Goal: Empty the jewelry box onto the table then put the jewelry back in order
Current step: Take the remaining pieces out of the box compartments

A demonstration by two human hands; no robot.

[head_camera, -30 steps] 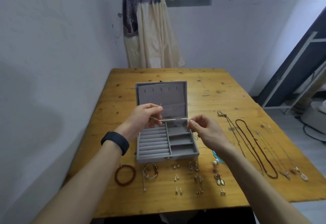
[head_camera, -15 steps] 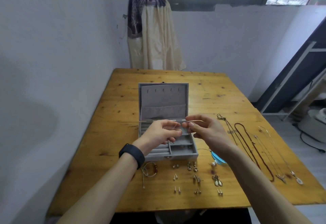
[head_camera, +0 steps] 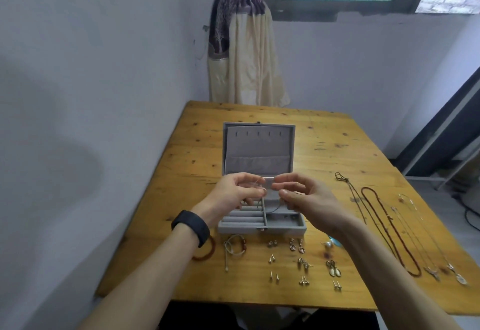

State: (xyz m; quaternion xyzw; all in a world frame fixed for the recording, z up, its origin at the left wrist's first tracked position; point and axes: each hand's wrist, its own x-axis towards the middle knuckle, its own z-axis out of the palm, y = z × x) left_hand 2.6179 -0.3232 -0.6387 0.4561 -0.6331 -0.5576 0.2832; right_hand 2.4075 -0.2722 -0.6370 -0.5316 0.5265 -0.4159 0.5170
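Tabletop point(head_camera: 197, 153) left of jewelry box point(head_camera: 259, 229) passable; earrings point(head_camera: 302, 262) seemingly crowd front.

Both forearms reach forward and converge. The left hand point(head_camera: 233, 194) and right hand point(head_camera: 311, 201) nearly meet (left wrist wears a black band point(head_camera: 191, 227)), fingers curled, each pinching a thin strand point(head_camera: 268, 178) between them.
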